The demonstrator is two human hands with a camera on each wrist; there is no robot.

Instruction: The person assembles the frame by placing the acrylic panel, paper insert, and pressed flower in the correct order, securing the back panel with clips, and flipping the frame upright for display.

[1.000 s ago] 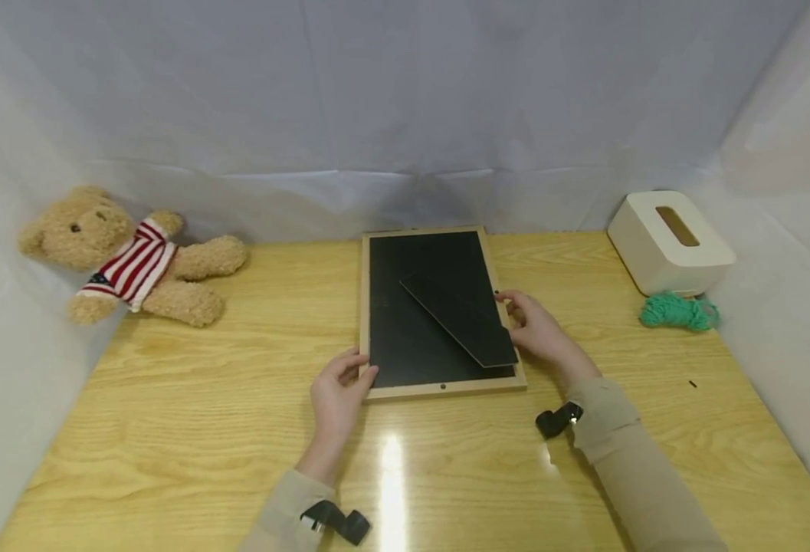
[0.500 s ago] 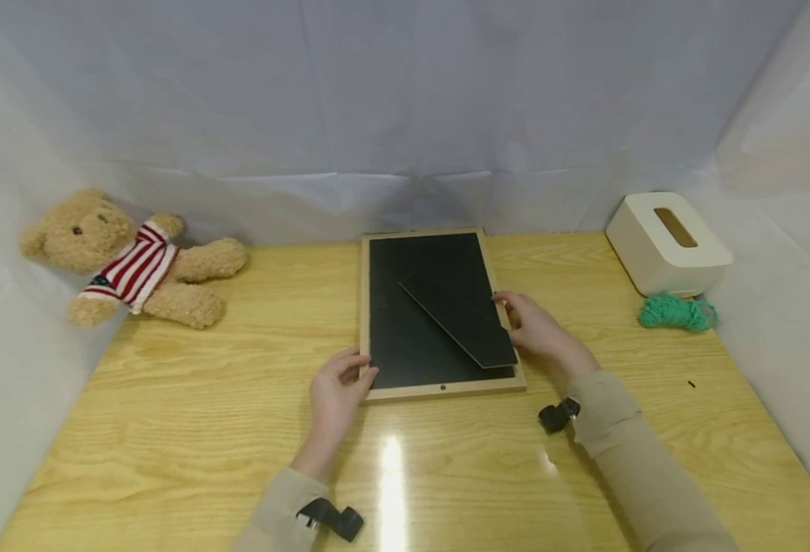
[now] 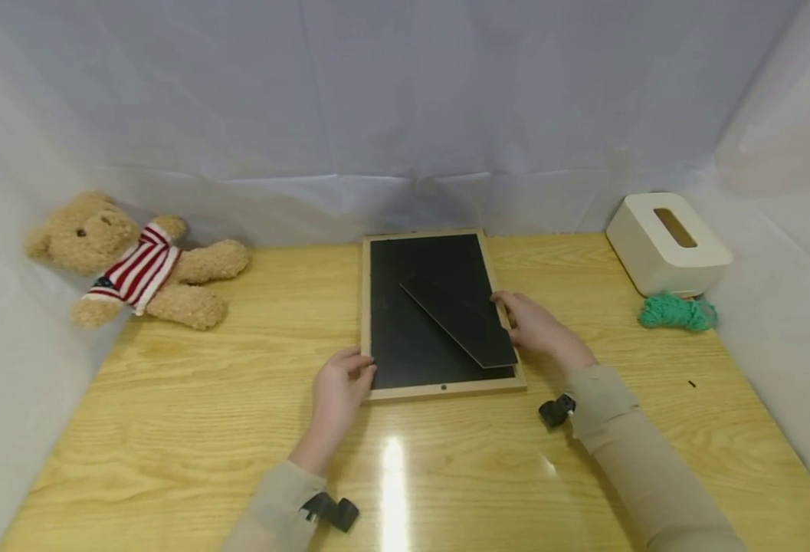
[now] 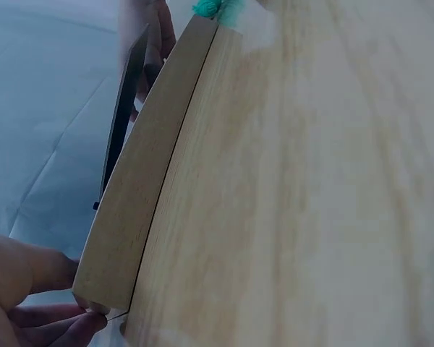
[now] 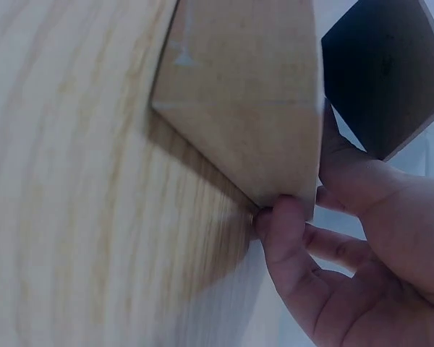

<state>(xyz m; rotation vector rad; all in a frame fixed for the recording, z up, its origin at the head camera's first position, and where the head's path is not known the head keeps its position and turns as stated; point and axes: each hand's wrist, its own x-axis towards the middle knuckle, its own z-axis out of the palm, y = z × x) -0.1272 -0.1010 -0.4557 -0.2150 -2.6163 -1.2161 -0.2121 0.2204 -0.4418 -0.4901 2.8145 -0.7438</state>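
Observation:
A picture frame (image 3: 411,394) lies back side up on the table, with a light wooden border and a black backing board (image 3: 405,337). Its black easel stand (image 3: 460,322) slants across the backing, its lower end raised off the board. My left hand (image 3: 336,387) pinches the left border near the front corner, thumb on top and fingers along the outer side. On the opposite border, my right hand (image 3: 532,322) holds the frame beside the stand. The right wrist view shows those fingers against the wooden side (image 5: 253,144), with the thumb over the top edge, partly behind it.
A teddy bear (image 3: 142,261) in a striped shirt lies at the table's back left. At the back right stand a white tissue box (image 3: 667,241) and a green bundle of cord (image 3: 677,312). A tiny dark piece (image 3: 692,383) lies on the table (image 3: 170,429) to the right.
My left hand has shifted its fingers slightly at the border. The picture frame and its stand stay in place, and the right hand keeps nearly the same hold.

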